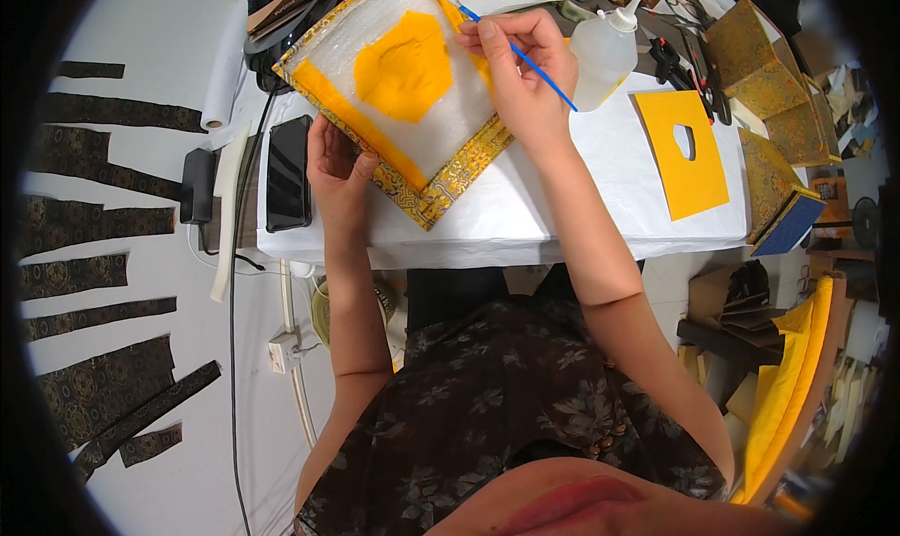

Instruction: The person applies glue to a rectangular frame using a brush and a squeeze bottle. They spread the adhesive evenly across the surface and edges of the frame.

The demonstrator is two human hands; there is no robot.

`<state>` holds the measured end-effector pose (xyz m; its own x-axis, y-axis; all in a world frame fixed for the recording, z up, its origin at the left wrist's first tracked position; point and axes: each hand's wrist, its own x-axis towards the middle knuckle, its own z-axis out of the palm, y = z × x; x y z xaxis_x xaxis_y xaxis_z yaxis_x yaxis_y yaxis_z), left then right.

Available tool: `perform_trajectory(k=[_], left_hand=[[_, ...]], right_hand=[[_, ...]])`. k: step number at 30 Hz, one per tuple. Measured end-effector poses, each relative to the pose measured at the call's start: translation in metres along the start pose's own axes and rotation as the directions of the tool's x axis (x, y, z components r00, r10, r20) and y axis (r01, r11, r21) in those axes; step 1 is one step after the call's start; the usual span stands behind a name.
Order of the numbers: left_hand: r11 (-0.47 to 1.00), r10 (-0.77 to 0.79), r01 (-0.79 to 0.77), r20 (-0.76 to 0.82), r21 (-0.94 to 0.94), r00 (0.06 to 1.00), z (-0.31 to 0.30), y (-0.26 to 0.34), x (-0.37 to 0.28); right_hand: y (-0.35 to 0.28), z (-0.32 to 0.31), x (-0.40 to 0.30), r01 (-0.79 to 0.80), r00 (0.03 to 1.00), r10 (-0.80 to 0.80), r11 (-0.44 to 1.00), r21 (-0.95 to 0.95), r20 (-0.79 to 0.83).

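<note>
My left hand (339, 157) holds the lower left edge of a tilted square panel covered in gold patterned brocade (467, 162). Inside the panel lies white foam padding (334, 54), with a dented yellow fabric piece (404, 68) at its middle and yellow strips along its sides. My right hand (529, 68) grips a thin blue-handled brush (538, 72), its tip at the panel's upper right edge. Just right of that hand stands a translucent squeeze bottle (605, 54) with a white nozzle. A yellow card (692, 181) with a cut-out opening lies farther right on the white paper.
A black phone (288, 174) lies left of my left hand, beside a cable (242, 184). Black-handled clamps (671, 65) and brocade-covered box parts (759, 65) stand at the right. Dark patterned fabric strips (105, 226) are at the far left.
</note>
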<state>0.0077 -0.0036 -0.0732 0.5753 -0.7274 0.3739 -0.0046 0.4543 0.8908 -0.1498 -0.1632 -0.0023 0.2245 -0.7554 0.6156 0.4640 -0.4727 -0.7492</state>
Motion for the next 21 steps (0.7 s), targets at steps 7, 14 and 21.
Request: perform_trajectory(k=[7,14,21], left_hand=[[1.0,0.006,-0.006,-0.002,0.009,1.0,0.0003,0.0005,0.0001],[1.0,0.001,-0.001,-0.001,0.012,1.0,-0.0003,0.0009,-0.0004],[1.0,0.009,-0.009,0.003,0.014,1.0,0.0004,0.0012,0.0003]], right_hand=[[-0.0016,-0.003,-0.0036,-0.015,0.999,0.017,0.999,-0.045,0.041],[0.0021,-0.0062,-0.0009,-0.006,1.0,0.006,1.0,-0.008,-0.007],[0.0031,0.0011,0.0013,-0.014,1.0,0.014,1.0,-0.009,-0.025]])
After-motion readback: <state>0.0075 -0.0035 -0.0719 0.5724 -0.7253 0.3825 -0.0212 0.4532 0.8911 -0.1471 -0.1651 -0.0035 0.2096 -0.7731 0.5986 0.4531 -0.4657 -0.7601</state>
